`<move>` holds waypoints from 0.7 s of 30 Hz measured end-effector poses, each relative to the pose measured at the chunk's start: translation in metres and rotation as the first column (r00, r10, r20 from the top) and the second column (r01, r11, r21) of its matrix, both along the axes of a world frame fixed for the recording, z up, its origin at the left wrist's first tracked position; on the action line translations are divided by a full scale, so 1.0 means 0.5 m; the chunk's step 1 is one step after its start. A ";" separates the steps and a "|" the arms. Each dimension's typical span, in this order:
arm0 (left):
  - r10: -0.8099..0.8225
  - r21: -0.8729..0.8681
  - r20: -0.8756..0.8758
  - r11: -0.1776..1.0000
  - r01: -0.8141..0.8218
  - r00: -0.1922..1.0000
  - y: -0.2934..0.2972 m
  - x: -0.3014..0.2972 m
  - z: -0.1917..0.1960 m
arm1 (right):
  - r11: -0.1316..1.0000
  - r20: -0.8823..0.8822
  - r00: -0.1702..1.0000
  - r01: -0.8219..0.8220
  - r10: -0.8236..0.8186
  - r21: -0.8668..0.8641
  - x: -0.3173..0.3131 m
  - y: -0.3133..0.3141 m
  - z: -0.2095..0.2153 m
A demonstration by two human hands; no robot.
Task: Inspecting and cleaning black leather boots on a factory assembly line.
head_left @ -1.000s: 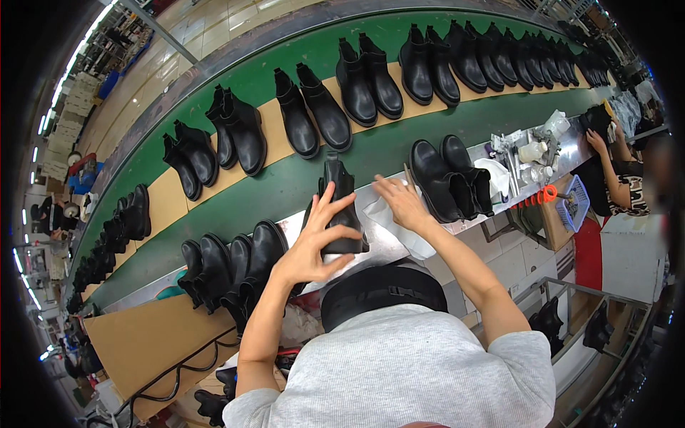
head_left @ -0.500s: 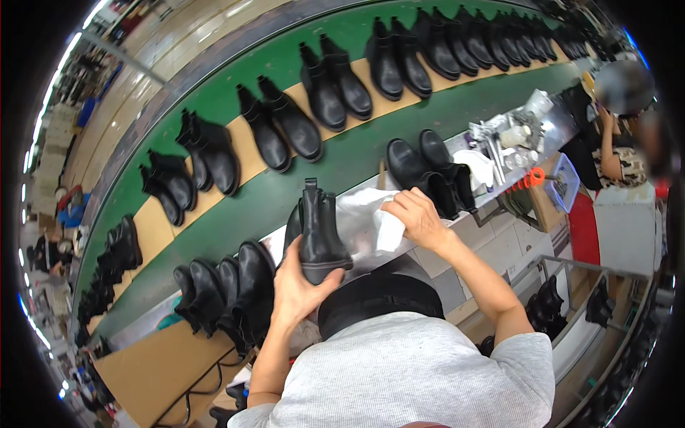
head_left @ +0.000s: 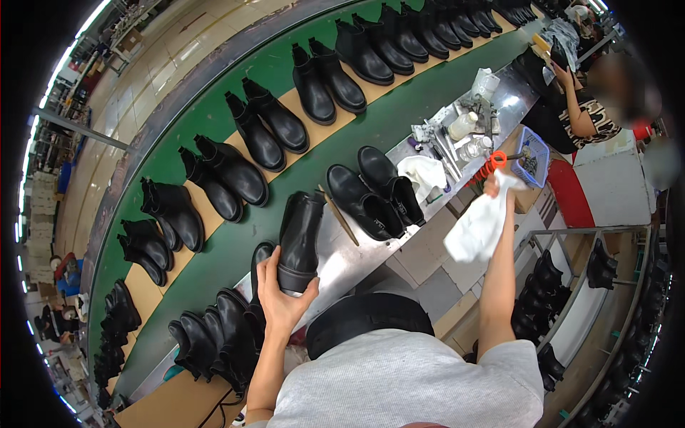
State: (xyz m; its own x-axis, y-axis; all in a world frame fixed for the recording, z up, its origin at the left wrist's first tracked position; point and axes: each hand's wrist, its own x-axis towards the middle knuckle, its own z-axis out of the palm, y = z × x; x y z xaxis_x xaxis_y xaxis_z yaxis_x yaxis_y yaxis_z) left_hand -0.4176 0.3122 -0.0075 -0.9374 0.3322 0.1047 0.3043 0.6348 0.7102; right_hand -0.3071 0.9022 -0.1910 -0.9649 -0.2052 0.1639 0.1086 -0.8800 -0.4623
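My left hand grips a black ankle boot by its sole and heel end, its shaft pointing away from me over the metal bench edge. Off to the right, my right hand is raised with a white cloth hanging from it, blurred by motion. Another dark boot stands just left of the held one, partly hidden. A thin brown stick lies to the right of the held boot, beside a pair of black boots lying with their openings toward me.
Pairs of black boots line the green conveyor on tan board. More boots crowd the lower left. Bottles and a crumpled white cloth lie at the right, near a blue basket. A co-worker's arm shows beyond.
My right hand has swung away to the right with the white cloth, leaving the boot. The held boot is turned, and the view has shifted.
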 end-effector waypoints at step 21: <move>0.280 0.520 -0.043 0.826 -0.218 0.959 -0.001 0.058 -0.099 | 0.210 0.070 0.598 0.167 -0.799 0.963 -0.180 -0.116 -0.017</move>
State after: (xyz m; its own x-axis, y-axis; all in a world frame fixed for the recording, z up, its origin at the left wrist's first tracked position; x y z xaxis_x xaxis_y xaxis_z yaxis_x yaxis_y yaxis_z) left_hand -0.3886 0.3120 -0.0568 -0.9525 -0.0390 0.3022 0.2821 0.2615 0.9231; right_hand -0.3972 0.8440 -0.1994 -0.7395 0.6351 -0.2231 0.2804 -0.0108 -0.9598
